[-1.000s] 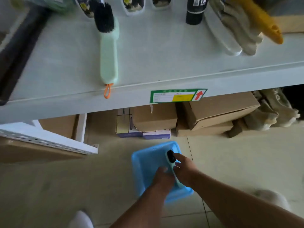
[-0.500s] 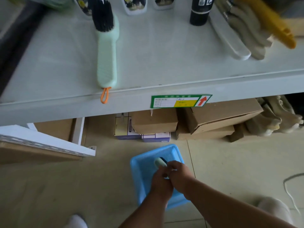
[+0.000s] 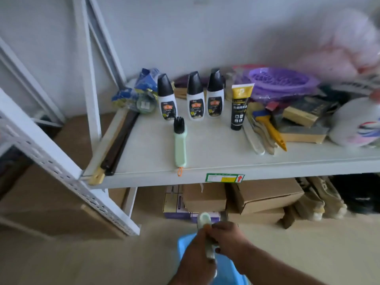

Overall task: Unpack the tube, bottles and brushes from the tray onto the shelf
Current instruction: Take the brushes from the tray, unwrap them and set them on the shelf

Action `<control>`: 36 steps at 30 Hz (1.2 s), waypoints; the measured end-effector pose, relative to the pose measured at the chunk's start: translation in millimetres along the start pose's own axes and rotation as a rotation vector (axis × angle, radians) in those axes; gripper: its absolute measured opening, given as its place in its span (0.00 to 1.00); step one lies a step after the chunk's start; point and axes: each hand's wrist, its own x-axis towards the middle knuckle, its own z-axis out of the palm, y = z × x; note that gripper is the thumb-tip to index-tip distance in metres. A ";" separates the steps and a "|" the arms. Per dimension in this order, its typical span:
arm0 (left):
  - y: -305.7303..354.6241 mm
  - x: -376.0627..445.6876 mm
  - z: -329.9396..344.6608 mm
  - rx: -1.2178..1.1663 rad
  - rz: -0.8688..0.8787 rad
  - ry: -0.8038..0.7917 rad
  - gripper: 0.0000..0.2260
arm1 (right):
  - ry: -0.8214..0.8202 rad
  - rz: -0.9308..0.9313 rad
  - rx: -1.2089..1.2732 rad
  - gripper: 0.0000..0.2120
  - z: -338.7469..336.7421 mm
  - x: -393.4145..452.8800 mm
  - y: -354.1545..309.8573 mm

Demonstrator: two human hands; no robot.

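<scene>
A pale green brush (image 3: 205, 221) is held upright above the blue tray (image 3: 185, 242) on the floor, with my left hand (image 3: 196, 254) and my right hand (image 3: 228, 236) both closed around its handle. On the grey shelf (image 3: 226, 159) a second green brush (image 3: 180, 144) with black bristles lies near the front edge. Behind it stand three white bottles with black caps (image 3: 167, 97) (image 3: 195, 96) (image 3: 215, 93), and a black and gold tube (image 3: 239, 106) stands cap down to their right.
Wooden strips (image 3: 115, 145) lie along the shelf's left edge. A yellow scraper (image 3: 271, 128), blocks and a purple basket (image 3: 283, 81) crowd the right side. Cardboard boxes (image 3: 265, 194) sit under the shelf. A white perforated rack post (image 3: 61, 173) slants at left.
Both hands have lifted the green brush up out of the blue tray. My view has tilted up, so the shelf's back row now shows.
</scene>
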 end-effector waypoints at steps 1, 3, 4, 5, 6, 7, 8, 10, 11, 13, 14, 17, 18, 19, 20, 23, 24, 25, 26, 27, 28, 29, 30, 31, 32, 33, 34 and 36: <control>7.0 -2.4 -2.7 0.168 0.051 0.001 0.21 | 0.007 -0.036 -0.025 0.10 0.9 -11.8 -12.5; 25.8 -21.1 -14.0 0.456 0.094 0.094 0.30 | 0.081 -0.095 -0.123 0.18 0.0 -34.3 -36.2; 36.8 -31.7 -18.3 0.518 0.105 0.153 0.31 | 0.126 -0.121 -0.163 0.19 -1.1 -46.4 -47.1; 45.9 -38.5 -18.9 0.481 0.124 0.202 0.30 | 0.159 -0.149 -0.192 0.19 -2.7 -58.0 -57.1; 54.9 -46.9 -19.9 0.433 0.170 0.218 0.29 | 0.182 -0.178 -0.220 0.18 -4.6 -67.1 -65.3; 61.1 -52.6 -19.3 0.433 0.195 0.215 0.28 | 0.204 -0.208 -0.264 0.17 -6.3 -76.2 -72.8; 70.8 -60.2 -20.3 0.423 0.210 0.220 0.26 | 0.225 -0.240 -0.306 0.16 -8.7 -85.0 -80.1; 86.3 -72.6 -23.9 0.441 0.245 0.221 0.28 | 0.250 -0.305 -0.355 0.16 -15.9 -97.9 -93.2; 93.8 -77.0 -26.1 0.416 0.277 0.210 0.29 | 0.249 -0.341 -0.355 0.16 -20.5 -102.5 -100.2; 107.1 -82.3 -30.2 0.308 0.353 0.175 0.31 | 0.215 -0.397 -0.289 0.16 -31.9 -109.0 -116.1; 114.0 -82.1 -33.9 0.262 0.390 0.175 0.31 | 0.183 -0.404 -0.212 0.15 -38.6 -110.0 -124.4; 134.4 -71.2 -40.9 0.274 0.509 0.170 0.28 | 0.088 -0.387 0.101 0.13 -57.2 -99.1 -148.6; 142.7 -65.9 -42.7 0.341 0.539 0.179 0.27 | 0.066 -0.380 0.182 0.13 -61.9 -94.1 -157.0; 150.4 -59.2 -44.5 0.410 0.572 0.194 0.28 | 0.054 -0.383 0.233 0.12 -64.5 -88.9 -164.7; 159.4 -52.7 -46.7 0.468 0.612 0.219 0.28 | 0.059 -0.403 0.239 0.11 -65.7 -84.6 -172.3; 188.8 -29.7 -55.3 0.608 0.730 0.294 0.21 | 0.195 -0.490 0.083 0.08 -65.6 -65.9 -190.6; 197.9 -21.5 -58.0 0.644 0.747 0.303 0.19 | 0.245 -0.504 0.016 0.09 -64.8 -59.8 -196.0; 204.6 -13.2 -60.4 0.659 0.757 0.301 0.17 | 0.295 -0.509 -0.035 0.12 -64.1 -53.4 -201.2; 210.1 -5.7 -62.9 0.670 0.764 0.297 0.16 | 0.341 -0.501 -0.079 0.16 -63.7 -48.5 -206.1; 213.9 2.1 -65.1 0.688 0.769 0.296 0.16 | 0.379 -0.499 -0.109 0.18 -64.2 -44.5 -210.8; 216.8 9.3 -67.1 0.715 0.783 0.299 0.15 | 0.409 -0.500 -0.140 0.18 -65.3 -41.8 -215.9; 218.6 16.0 -68.1 0.742 0.801 0.303 0.14 | 0.431 -0.505 -0.177 0.18 -66.5 -39.0 -220.5; 219.6 21.9 -69.0 0.768 0.811 0.306 0.14 | 0.442 -0.512 -0.219 0.17 -68.0 -35.5 -224.6; 219.7 27.7 -69.6 0.783 0.814 0.306 0.13 | 0.447 -0.522 -0.257 0.16 -69.3 -31.5 -228.0; 218.8 32.8 -69.9 0.793 0.816 0.309 0.13 | 0.452 -0.525 -0.289 0.16 -70.3 -28.1 -231.0; 217.7 37.8 -69.9 0.799 0.819 0.309 0.13 | 0.456 -0.529 -0.314 0.16 -71.0 -25.1 -233.7; 216.3 42.3 -69.5 0.807 0.820 0.308 0.13 | 0.458 -0.533 -0.335 0.16 -71.3 -21.8 -235.5; 213.7 49.5 -67.9 0.820 0.820 0.299 0.14 | 0.473 -0.543 -0.363 0.18 -71.7 -16.1 -237.2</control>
